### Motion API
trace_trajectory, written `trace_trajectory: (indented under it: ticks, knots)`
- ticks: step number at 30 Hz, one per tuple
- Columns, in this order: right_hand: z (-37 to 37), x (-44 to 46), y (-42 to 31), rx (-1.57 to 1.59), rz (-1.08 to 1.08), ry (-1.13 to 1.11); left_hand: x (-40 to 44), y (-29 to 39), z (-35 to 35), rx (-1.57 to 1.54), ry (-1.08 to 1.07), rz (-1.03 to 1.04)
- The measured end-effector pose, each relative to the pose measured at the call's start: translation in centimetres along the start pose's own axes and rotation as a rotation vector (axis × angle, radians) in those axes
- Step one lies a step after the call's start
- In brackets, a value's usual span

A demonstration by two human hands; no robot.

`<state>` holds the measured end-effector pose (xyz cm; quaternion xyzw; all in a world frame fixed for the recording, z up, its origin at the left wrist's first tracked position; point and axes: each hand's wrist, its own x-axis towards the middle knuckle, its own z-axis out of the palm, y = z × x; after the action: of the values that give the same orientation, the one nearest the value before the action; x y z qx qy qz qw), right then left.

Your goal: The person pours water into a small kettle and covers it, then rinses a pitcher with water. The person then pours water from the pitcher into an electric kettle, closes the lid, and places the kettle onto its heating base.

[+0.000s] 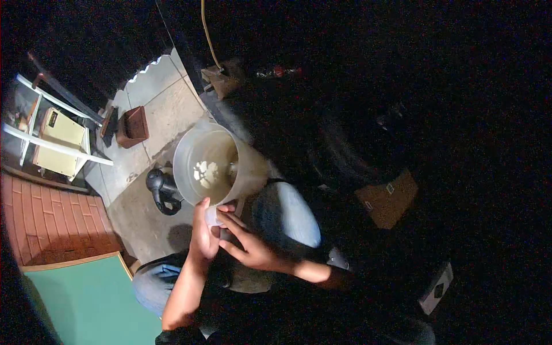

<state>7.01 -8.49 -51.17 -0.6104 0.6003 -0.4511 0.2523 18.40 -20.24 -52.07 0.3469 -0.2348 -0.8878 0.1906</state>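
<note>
A translucent whitish bucket (183,178) stands between my knees, with cloudy liquid and several white pieces (205,171) in it. Just outside its near rim, my left hand (203,238) is closed around a small white object (212,216), perhaps a little cup; its exact kind is unclear. My right hand (250,248) reaches in from the right, its fingertips against the same white object and its thumb held lower and apart. Left of the bucket on the floor sits a black rounded object with a loop-like handle (165,192).
A brown planter box (133,127) and a white-framed rack with a cream panel (59,142) stand at upper left. A green board (86,299) lies at lower left beside a brick wall (52,221). Cardboard (388,198) shows in the dark at right.
</note>
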Motion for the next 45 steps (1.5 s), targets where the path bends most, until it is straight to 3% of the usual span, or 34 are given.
trace_trajectory:
  ticks: [1,2,3,5,6,7,8,11,14,17,18,19,22,26,29,32,34,36,38,40,42,45]
  knots:
    - [-0.8,-0.3,-1.0,0.114,0.019,-0.022,0.1,-0.7,0.1,0.287,0.066,0.149]
    - [-1.8,-0.7,-1.5,0.226,0.035,-0.044,0.4,-1.4,-0.3,0.282,0.061,0.148]
    - [-3.4,-1.2,-1.7,0.129,0.029,-0.100,0.8,-1.9,-0.9,0.279,0.081,0.348]
    - [-8.6,-2.1,-2.6,-0.151,0.062,-0.060,0.7,-0.5,-0.9,0.077,0.118,0.442]
    - [-10.2,-2.4,-3.6,0.263,0.234,0.311,0.9,0.3,-1.7,0.061,0.162,0.412]
    - [-14.0,-2.8,-2.6,-0.347,0.087,0.349,0.8,1.2,-1.2,0.052,0.251,0.429]
    - [-15.6,-3.0,-2.2,-0.478,0.269,0.689,0.4,2.2,-0.5,0.046,0.339,0.444]
    - [-25.6,-2.4,1.1,-0.498,0.095,1.146,0.4,4.2,1.3,0.043,0.623,0.565]
    - [-31.2,0.0,3.1,-0.431,0.266,1.101,0.3,5.2,-1.0,0.101,0.604,0.565]
    - [-32.5,1.7,5.0,-0.552,0.413,0.877,-0.8,6.2,-1.6,0.207,0.539,0.625]
    - [-33.1,2.3,5.3,-0.356,0.335,0.779,-1.2,6.5,-1.8,0.277,0.519,0.647]
    - [-33.4,2.9,5.4,-0.163,0.258,0.674,-1.4,6.5,-1.8,0.149,0.490,0.675]
    - [-33.2,4.3,4.9,-0.059,0.193,0.649,-1.8,6.7,-1.6,0.145,0.549,0.602]
    - [-33.8,4.5,7.4,-0.019,0.225,0.575,-2.1,6.1,-3.4,0.296,0.493,0.688]
    - [-32.2,5.3,7.4,-0.095,0.109,0.664,-2.2,6.0,-4.4,0.420,0.499,0.660]
    - [-28.1,7.6,4.1,-0.130,0.110,0.564,-2.7,6.2,-2.1,0.507,0.583,0.747]
    - [-27.0,9.6,3.7,-0.327,0.284,0.485,-2.2,6.6,-3.4,0.482,0.552,0.735]
    - [-24.8,11.5,2.7,-0.455,0.189,0.397,-1.9,7.0,-4.0,0.561,0.567,0.722]
    - [-22.7,14.0,3.6,-0.292,-0.034,0.187,-1.4,7.2,-4.6,0.555,0.590,0.716]
    - [-20.6,16.2,2.4,-0.301,-0.030,0.068,-0.6,7.7,-6.4,0.768,0.661,0.603]
    - [-17.8,18.1,0.3,-0.349,-0.021,-0.096,-0.4,7.3,-5.6,0.741,0.686,0.621]
    - [-13.9,19.7,0.8,-0.137,-0.127,-0.240,-0.7,7.0,-5.8,0.744,0.733,0.602]
